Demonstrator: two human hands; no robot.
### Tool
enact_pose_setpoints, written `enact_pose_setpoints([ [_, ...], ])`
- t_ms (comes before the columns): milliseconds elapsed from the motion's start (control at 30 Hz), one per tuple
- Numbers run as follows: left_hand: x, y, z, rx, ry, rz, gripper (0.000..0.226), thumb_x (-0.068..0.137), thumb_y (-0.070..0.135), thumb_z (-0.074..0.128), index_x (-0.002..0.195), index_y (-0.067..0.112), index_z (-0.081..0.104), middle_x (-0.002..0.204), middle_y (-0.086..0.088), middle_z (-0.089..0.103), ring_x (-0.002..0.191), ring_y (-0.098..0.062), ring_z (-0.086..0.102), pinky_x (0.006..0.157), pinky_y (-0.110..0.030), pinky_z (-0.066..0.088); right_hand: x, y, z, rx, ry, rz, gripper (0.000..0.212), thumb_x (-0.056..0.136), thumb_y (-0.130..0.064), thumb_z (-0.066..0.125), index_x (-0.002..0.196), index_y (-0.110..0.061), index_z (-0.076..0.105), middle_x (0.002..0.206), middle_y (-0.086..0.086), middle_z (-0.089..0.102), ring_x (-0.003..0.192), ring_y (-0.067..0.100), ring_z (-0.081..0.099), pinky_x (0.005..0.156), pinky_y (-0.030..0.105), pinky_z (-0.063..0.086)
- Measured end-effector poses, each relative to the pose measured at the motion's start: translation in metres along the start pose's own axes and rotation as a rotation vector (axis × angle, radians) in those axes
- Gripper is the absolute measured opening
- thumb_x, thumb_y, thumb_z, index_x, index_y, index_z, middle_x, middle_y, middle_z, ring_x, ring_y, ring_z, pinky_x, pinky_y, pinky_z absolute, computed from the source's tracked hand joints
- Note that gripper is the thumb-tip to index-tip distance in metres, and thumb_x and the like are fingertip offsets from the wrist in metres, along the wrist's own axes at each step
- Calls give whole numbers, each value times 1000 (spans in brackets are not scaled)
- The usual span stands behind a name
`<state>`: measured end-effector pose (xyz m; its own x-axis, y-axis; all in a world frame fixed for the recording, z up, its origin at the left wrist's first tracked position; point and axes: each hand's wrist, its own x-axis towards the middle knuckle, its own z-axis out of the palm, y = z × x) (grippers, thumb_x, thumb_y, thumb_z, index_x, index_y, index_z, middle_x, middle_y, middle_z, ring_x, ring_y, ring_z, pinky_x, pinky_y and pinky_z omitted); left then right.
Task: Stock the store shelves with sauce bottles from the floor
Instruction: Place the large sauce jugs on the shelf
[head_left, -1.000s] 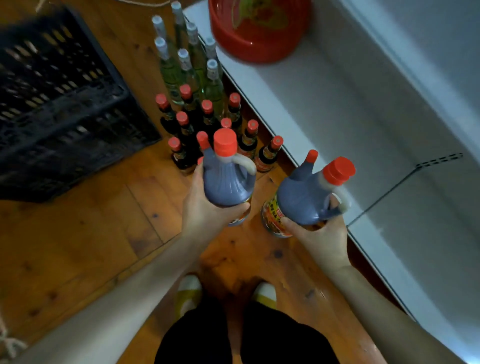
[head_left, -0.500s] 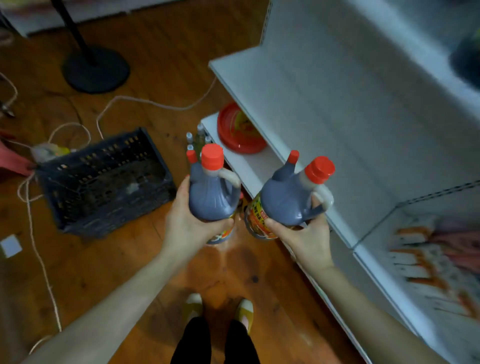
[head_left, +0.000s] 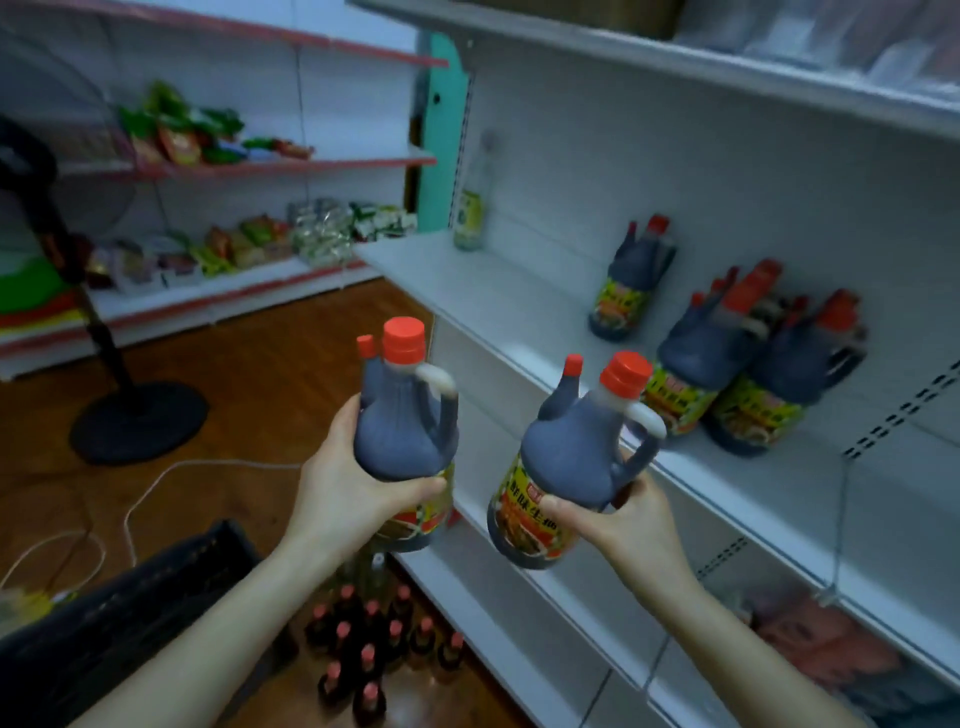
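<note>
My left hand (head_left: 348, 488) grips a dark sauce jug (head_left: 405, 431) with a red cap and a white handle, held upright in front of the white shelf (head_left: 498, 296). My right hand (head_left: 618, 514) grips a second such jug (head_left: 571, 467) from below, tilted a little left, just off the shelf's front edge. Three more jugs stand on that shelf: one alone (head_left: 631, 283) toward the back and two side by side, the nearer left one (head_left: 701, 358) and the right one (head_left: 784, 384). Several small red-capped bottles (head_left: 374, 649) stand on the wooden floor below my arms.
A black crate (head_left: 130, 613) sits on the floor at lower left. A fan stand (head_left: 137, 415) and a white cable (head_left: 171, 478) lie on the floor to the left. A pale bottle (head_left: 467, 213) stands at the shelf's far end. Snack packets (head_left: 249, 244) fill the far shelves.
The view has swung up from the floor to the shelves. Both hands have lifted their jugs from near floor height to the level of the middle shelf.
</note>
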<state>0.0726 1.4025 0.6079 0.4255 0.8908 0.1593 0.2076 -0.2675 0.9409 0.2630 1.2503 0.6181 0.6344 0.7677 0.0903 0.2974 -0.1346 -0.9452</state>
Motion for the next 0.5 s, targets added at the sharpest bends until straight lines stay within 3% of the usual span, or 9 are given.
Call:
enact_pose_setpoints([
  [200, 64, 37, 36, -25, -34, 53, 106, 43, 32, 92, 133, 30, 38, 110, 16, 50, 104, -9, 49, 85, -29, 44, 70, -26, -35, 77, 115, -1, 69, 42, -30, 91, 104, -17, 63, 100, -3, 71, 93, 14, 68, 74, 36, 56],
  [333, 101, 57, 60, -11, -60, 96, 97, 52, 24, 89, 133, 28, 37, 98, 30, 44, 102, -6, 45, 80, -23, 40, 119, -29, -47, 127, 153, -27, 56, 54, -19, 87, 102, -19, 60, 102, -4, 69, 95, 16, 66, 82, 41, 56],
  [400, 116, 62, 69, -15, -47, 105, 94, 52, 22, 89, 132, 27, 39, 94, 33, 42, 101, -6, 46, 77, -21, 40, 142, -27, -51, 147, 157, -26, 59, 53, -19, 88, 105, -17, 59, 105, -1, 69, 98, 18, 66, 85, 44, 55],
  [500, 139, 66, 79, -31, -60, 89, 95, 51, 23, 89, 132, 28, 38, 104, 22, 50, 108, -11, 50, 84, -28, 46, 171, -23, -53, 132, 167, -39, 61, 56, -18, 86, 110, -13, 57, 107, 0, 68, 99, 18, 65, 86, 43, 55],
])
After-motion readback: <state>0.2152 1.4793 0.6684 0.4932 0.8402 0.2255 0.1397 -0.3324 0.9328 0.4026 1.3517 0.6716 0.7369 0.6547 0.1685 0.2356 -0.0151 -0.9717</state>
